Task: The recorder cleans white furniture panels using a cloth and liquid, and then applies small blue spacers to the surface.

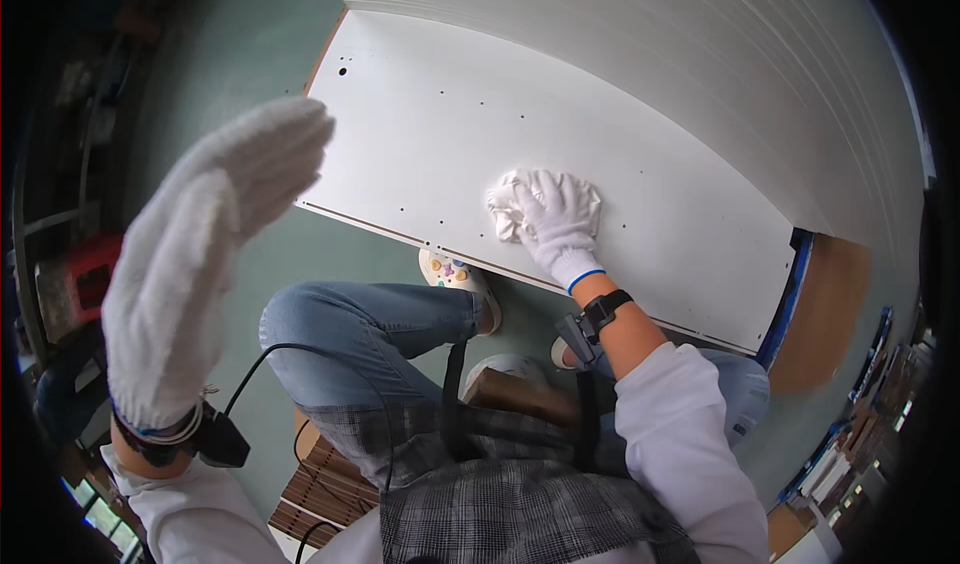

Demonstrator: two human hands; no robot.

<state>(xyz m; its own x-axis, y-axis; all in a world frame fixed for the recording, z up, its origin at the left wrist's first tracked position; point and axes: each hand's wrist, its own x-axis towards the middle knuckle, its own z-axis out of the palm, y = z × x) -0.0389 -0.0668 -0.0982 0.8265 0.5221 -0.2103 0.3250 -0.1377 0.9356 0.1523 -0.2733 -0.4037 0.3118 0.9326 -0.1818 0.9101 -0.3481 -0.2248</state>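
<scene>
My right hand, in a white knit glove with a blue cuff edge, presses a crumpled white cloth onto a white panel. Its fingers are bent over the cloth. The panel lies flat in front of my knees and has small drilled holes and a grooved near edge. My left hand, also gloved in white, is raised at the left, close to the camera. Its fingers are stretched out side by side, and nothing shows in it. Part of its palm side is hidden.
A ribbed white surface rises beyond the panel's far edge. A brown board adjoins its right end. Stacked brown slats lie beside my legs. A black cable crosses my thigh. Shelving with a red item stands at far left.
</scene>
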